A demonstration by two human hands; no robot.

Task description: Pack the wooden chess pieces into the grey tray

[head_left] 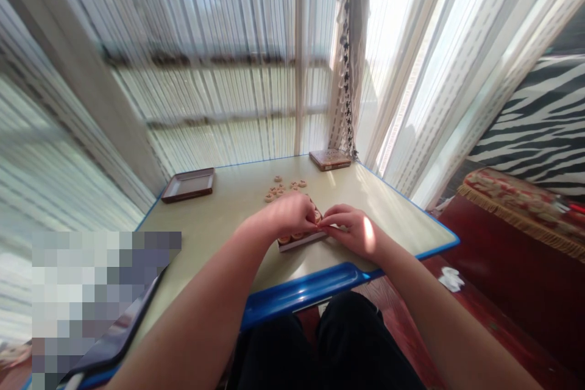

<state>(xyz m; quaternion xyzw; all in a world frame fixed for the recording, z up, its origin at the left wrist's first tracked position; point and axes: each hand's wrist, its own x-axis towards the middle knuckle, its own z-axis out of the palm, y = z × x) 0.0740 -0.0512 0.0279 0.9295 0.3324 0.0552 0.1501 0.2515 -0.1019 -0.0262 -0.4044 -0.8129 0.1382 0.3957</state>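
Observation:
A shallow open box [302,243] with a pale rim sits near the table's front edge, partly covered by my hands. Round wooden game pieces [284,239] lie inside it in a row. My left hand [295,214] reaches over the box, fingers curled down and closed; what they grip is hidden. From the right, my right hand [350,226] meets it at the box's right end, thumb and fingertips pinched together. Between the two hands a game piece [317,216] shows. Beyond the box several loose game pieces [280,187] with dark markings lie scattered.
A brown tray-like box lid [188,185] lies at the back left of the pale table [388,207]. A flat brown box [329,159] lies at the back right. A blue trough [306,289] runs along the front edge. A dark-edged device [132,317], partly pixelated, is at left.

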